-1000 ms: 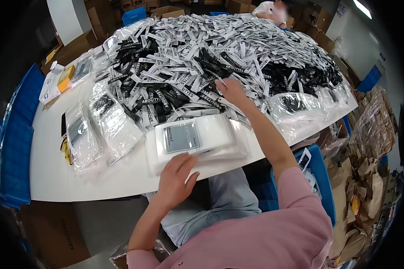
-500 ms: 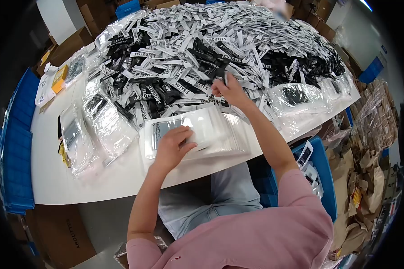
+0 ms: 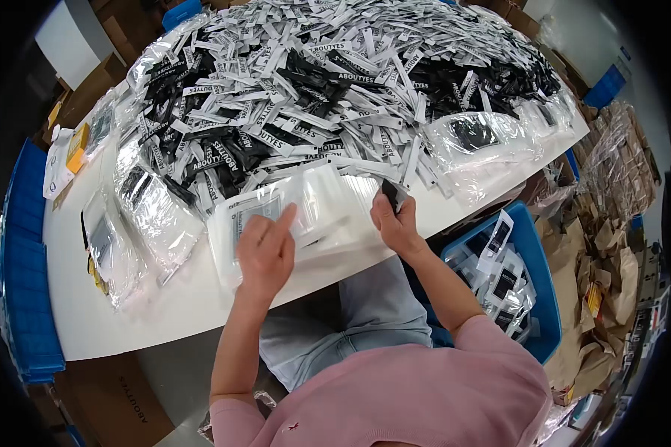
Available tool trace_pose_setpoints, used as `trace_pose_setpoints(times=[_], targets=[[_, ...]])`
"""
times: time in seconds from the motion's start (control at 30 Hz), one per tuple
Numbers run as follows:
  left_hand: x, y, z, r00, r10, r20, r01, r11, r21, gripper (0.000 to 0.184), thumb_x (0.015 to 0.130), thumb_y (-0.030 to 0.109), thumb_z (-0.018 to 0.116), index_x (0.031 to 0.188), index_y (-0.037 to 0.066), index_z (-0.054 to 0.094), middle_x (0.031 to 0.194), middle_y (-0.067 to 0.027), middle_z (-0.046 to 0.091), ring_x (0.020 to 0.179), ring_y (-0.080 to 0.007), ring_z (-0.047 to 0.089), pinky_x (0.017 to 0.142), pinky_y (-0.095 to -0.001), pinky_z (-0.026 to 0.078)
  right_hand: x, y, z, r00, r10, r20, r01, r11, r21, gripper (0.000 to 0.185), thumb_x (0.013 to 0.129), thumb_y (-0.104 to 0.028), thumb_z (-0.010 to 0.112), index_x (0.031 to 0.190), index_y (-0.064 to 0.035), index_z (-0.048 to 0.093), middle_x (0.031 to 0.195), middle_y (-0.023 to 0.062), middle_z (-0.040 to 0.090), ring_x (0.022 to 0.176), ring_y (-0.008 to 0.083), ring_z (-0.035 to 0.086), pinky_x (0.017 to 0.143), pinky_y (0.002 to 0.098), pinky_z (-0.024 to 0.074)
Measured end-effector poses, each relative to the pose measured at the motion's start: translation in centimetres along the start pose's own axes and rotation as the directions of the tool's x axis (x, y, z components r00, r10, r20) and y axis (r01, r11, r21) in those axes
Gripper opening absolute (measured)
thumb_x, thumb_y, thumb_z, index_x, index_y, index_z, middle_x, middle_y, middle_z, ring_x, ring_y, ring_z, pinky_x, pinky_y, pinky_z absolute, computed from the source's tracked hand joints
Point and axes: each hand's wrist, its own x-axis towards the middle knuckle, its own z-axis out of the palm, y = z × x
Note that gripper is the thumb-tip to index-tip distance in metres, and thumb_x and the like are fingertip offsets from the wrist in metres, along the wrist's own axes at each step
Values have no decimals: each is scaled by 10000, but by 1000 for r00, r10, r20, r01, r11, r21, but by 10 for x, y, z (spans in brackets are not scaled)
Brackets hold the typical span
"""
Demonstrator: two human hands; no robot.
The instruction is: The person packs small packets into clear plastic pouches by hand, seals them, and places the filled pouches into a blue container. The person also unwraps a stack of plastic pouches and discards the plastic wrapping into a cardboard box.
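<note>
My left hand [image 3: 267, 249] rests on a stack of clear printed plastic bags [image 3: 313, 197] near the table's front edge, its index finger stretched out over the top bag. To the right of the stack, my right hand [image 3: 397, 223] pinches a small black packet [image 3: 390, 192], which sticks up above the fingertips. Beyond both hands spreads a large heap of white and black printed packets [image 3: 298, 97], lying loose in all directions.
More bundles of bags lie at the left [image 3: 156, 205] and right [image 3: 484, 141] of the white table [image 3: 142, 313]. A blue bin [image 3: 548, 298] with filled bags stands beside my right arm. Blue bins [image 3: 26, 261] line the left side. Brown paper [image 3: 604, 298] lies at the far right.
My right hand has drawn back from the heap toward the stack with a black packet. My left hand has moved further onto the stack. The view has tilted down, and the other person is out of sight.
</note>
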Motion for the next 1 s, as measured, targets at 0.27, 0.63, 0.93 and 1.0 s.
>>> trace_pose_setpoints(times=[0.27, 0.63, 0.93, 1.0], targets=[[-9, 12, 3, 899, 393, 194, -408, 912, 42, 422, 580, 82, 650, 993, -4, 628, 681, -41, 471, 657, -190, 507, 515, -279, 429, 7, -39, 19, 831, 444, 335, -492, 868, 69, 229, 813, -243, 635, 706, -52, 568, 543, -1, 510, 426, 54, 432, 379, 222, 328], [7, 40, -11, 460, -682, 569, 731, -74, -679, 220, 728, -52, 540, 938, -45, 604, 760, -87, 638, 632, -96, 588, 612, -238, 488, 0, -49, 43, 883, 56, 466, 44, 978, -202, 248, 697, -155, 680, 882, -30, 573, 748, 131, 590, 640, 296, 573, 521, 365, 443], [-1, -4, -3, 824, -532, 193, 566, 772, -289, 248, 584, -59, 659, 826, -6, 653, 638, -45, 603, 573, -83, 532, 538, -221, 430, -11, -71, 72, 780, -388, 491, 615, 618, -489, 221, 628, -85, 650, 810, -54, 529, 681, 71, 546, 608, 262, 569, 485, 354, 443], [1, -12, -9, 700, -644, 309, 711, 584, -392, 368, 561, -61, 665, 924, -9, 642, 713, -26, 617, 624, -67, 526, 585, -206, 432, -10, -67, 75, 761, -410, 503, 631, 649, -425, 216, 637, -121, 652, 794, -56, 519, 678, 63, 544, 605, 247, 574, 479, 356, 447]])
